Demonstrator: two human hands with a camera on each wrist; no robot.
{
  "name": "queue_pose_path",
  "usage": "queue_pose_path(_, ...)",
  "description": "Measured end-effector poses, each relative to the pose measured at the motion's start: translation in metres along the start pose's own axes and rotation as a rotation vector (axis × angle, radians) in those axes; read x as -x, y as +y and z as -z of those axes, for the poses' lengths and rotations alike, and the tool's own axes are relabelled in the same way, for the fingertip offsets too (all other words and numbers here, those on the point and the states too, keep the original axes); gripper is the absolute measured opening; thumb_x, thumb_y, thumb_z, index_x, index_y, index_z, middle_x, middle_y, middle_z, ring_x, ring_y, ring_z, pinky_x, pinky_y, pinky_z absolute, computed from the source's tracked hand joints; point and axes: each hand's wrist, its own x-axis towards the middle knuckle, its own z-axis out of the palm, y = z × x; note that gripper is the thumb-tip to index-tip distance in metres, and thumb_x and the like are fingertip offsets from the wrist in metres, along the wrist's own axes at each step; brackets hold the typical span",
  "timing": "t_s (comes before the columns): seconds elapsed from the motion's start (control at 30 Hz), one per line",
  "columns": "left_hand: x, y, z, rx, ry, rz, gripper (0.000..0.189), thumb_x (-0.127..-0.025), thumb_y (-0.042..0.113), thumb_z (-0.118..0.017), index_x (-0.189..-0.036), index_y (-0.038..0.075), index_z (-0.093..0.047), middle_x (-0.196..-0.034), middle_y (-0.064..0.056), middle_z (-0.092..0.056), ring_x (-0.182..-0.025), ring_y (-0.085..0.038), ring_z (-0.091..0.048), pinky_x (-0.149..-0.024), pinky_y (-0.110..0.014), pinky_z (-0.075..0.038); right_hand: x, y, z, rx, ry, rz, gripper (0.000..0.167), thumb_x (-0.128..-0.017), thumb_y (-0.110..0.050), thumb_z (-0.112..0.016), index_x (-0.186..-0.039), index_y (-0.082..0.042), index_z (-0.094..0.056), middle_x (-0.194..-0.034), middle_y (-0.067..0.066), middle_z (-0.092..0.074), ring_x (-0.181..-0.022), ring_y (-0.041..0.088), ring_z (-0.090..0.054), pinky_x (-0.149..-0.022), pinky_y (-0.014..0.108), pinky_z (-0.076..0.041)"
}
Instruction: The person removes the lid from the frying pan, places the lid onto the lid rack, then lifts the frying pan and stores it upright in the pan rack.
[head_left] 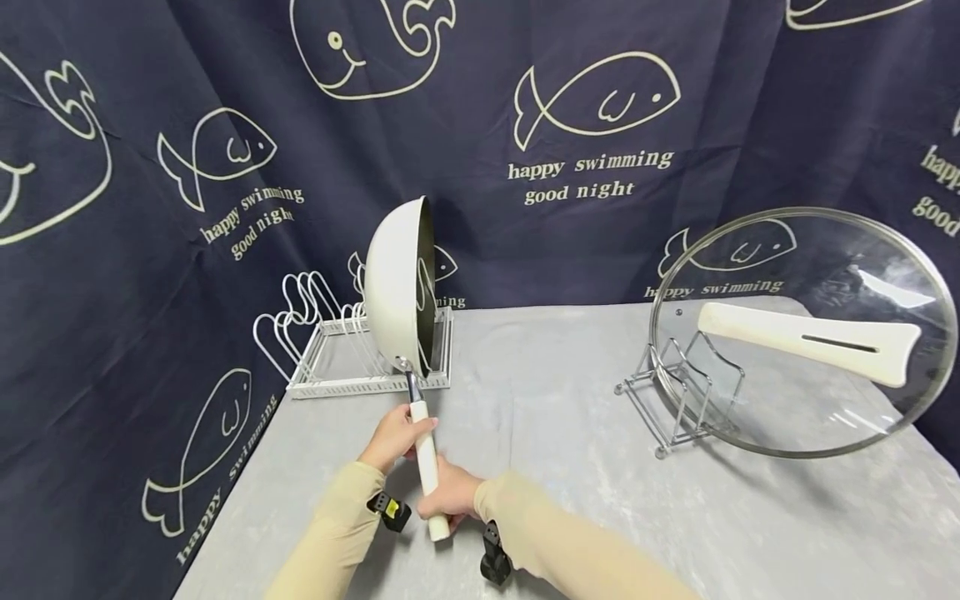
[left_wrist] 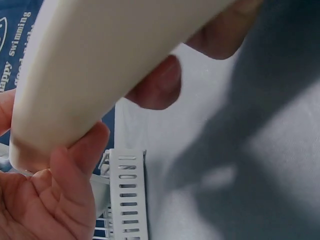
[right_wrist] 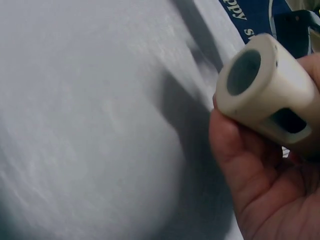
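A cream-coloured wok point(head_left: 392, 283) stands on its edge in the white rack point(head_left: 371, 385), its dark inside facing right. Its long handle point(head_left: 425, 454) points down toward the front of the table. My left hand point(head_left: 396, 439) grips the handle close to its metal neck; in the left wrist view the left fingers point(left_wrist: 75, 185) curl about the cream grip. Lower down, my right hand point(head_left: 452, 490) holds the handle near its butt end. The right wrist view shows that hollow handle end point(right_wrist: 270, 90) with the right hand point(right_wrist: 270, 185) wrapped around it.
On the right a large glass lid point(head_left: 795, 400) with a cream handle point(head_left: 810, 340) leans upright in a small wire stand point(head_left: 678, 400). White wire loops point(head_left: 300, 304) rise from the rack's left part. A dark blue printed curtain point(head_left: 480, 150) hangs behind the grey table point(head_left: 555, 433).
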Motion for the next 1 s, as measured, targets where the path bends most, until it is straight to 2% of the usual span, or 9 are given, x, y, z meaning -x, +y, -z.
queue_pose_path(0.2, -0.002, -0.002, -0.006, -0.01, -0.006, -0.029, 0.022, -0.084, 0.015, -0.067, -0.09, -0.004, -0.057, -0.068, -0.004, -0.053, -0.05, -0.012, -0.049, -0.044, -0.024, -0.043, 0.003, 0.005, 0.002, 0.112, 0.091, 0.047, 0.037, -0.059, 0.001, -0.062, -0.094, -0.001, -0.048, -0.075, 0.007, -0.051, -0.057, 0.018, -0.056, -0.042, 0.031, -0.049)
queue_pose_path(0.37, -0.004, -0.006, -0.005, 0.006, 0.006, -0.032, 0.022, -0.086, 0.016, -0.066, -0.088, -0.004, -0.058, -0.066, -0.005, -0.054, -0.049, -0.012, -0.051, -0.043, -0.026, -0.046, 0.004, 0.003, 0.001, 0.161, 0.128, 0.094, 0.034, -0.061, -0.001, -0.063, -0.092, 0.0, -0.049, -0.073, 0.007, -0.05, -0.055, 0.017, -0.055, -0.04, 0.03, -0.047)
queue_pose_path(0.6, -0.009, -0.007, -0.012, 0.01, -0.005, -0.014, 0.021, -0.086, 0.015, -0.066, -0.089, -0.004, -0.058, -0.066, -0.006, -0.055, -0.049, -0.013, -0.052, -0.043, -0.026, -0.047, 0.006, 0.009, 0.002, 0.194, 0.168, 0.059, 0.033, -0.065, -0.009, -0.068, -0.091, 0.0, -0.049, -0.071, 0.007, -0.051, -0.051, 0.016, -0.054, -0.037, 0.026, -0.044)
queue_pose_path(0.73, -0.012, -0.004, -0.012, -0.011, -0.012, -0.022, 0.022, -0.087, 0.015, -0.066, -0.091, -0.005, -0.058, -0.07, -0.007, -0.055, -0.051, -0.013, -0.052, -0.044, -0.027, -0.048, 0.009, 0.007, 0.011, 0.222, 0.132, 0.041, 0.032, -0.069, -0.014, -0.071, -0.09, -0.003, -0.049, -0.068, 0.005, -0.053, -0.046, 0.014, -0.051, -0.037, 0.025, -0.042)
queue_pose_path(0.77, -0.012, -0.003, -0.011, -0.038, -0.012, -0.024, 0.023, -0.087, 0.016, -0.065, -0.091, -0.004, -0.057, -0.07, -0.008, -0.055, -0.05, -0.013, -0.052, -0.044, -0.028, -0.048, 0.011, 0.005, 0.014, 0.244, 0.11, 0.033, 0.031, -0.071, -0.016, -0.071, -0.089, -0.005, -0.049, -0.067, 0.005, -0.053, -0.045, 0.013, -0.051, -0.038, 0.024, -0.042)
queue_pose_path(0.83, -0.01, 0.0, -0.008, -0.15, -0.006, -0.06, 0.023, -0.087, 0.019, -0.065, -0.09, -0.003, -0.058, -0.072, -0.008, -0.056, -0.054, -0.014, -0.052, -0.049, -0.029, -0.048, 0.016, 0.001, 0.023, 0.349, 0.065, 0.043, 0.029, -0.073, -0.019, -0.072, -0.089, -0.007, -0.049, -0.065, 0.002, -0.053, -0.046, 0.01, -0.049, -0.044, 0.022, -0.042)
queue_pose_path(0.93, -0.002, 0.007, 0.002, -0.379, 0.03, -0.102, 0.027, -0.087, 0.024, -0.063, -0.09, -0.002, -0.057, -0.074, -0.01, -0.057, -0.061, -0.021, -0.053, -0.058, -0.036, -0.047, 0.024, -0.008, 0.037, 0.569, 0.024, 0.098, 0.027, -0.076, -0.023, -0.071, -0.09, -0.01, -0.051, -0.065, -0.003, -0.051, -0.054, 0.008, -0.047, -0.053, 0.021, -0.041)
queue_pose_path(1.0, 0.004, 0.016, 0.006, -0.509, 0.073, -0.13, 0.035, -0.086, 0.027, -0.063, -0.098, -0.005, -0.055, -0.079, -0.014, -0.059, -0.068, -0.027, -0.056, -0.062, -0.041, -0.047, 0.029, -0.016, 0.049, 0.688, 0.025, 0.143, 0.027, -0.077, -0.025, -0.069, -0.094, -0.01, -0.053, -0.067, -0.004, -0.051, -0.058, 0.009, -0.046, -0.058, 0.022, -0.041)
